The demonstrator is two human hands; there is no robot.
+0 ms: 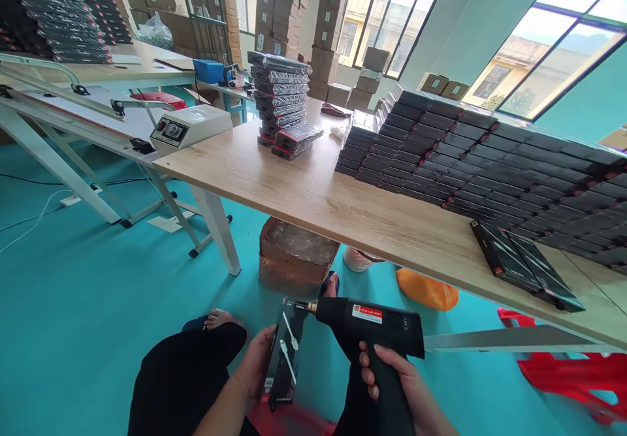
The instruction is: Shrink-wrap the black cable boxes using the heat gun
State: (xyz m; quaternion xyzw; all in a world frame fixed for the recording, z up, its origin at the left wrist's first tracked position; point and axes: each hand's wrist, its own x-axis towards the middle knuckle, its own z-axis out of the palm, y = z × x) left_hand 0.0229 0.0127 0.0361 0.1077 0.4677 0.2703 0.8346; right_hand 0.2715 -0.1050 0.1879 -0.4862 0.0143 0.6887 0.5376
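My right hand (392, 377) is wrapped round the handle of a black heat gun (372, 318) with a red and white label. Its brass-coloured nozzle points left, close to the top end of a slim black box (285, 354) printed with white cable plugs. Whether nozzle and box touch, I cannot tell. My left hand (255, 358) grips that box along its left side, holding it nearly upright above my lap. Some of the left fingers are hidden behind the box.
A wooden table (294, 188) spans ahead, bearing a stack of film-wrapped boxes (281, 93), a long wall of black boxes (470, 155) and loose boxes (524, 263) at right. Underneath stand a carton of clear film (294, 260) and an orange bag (426, 289). A sealer (191, 126) sits left.
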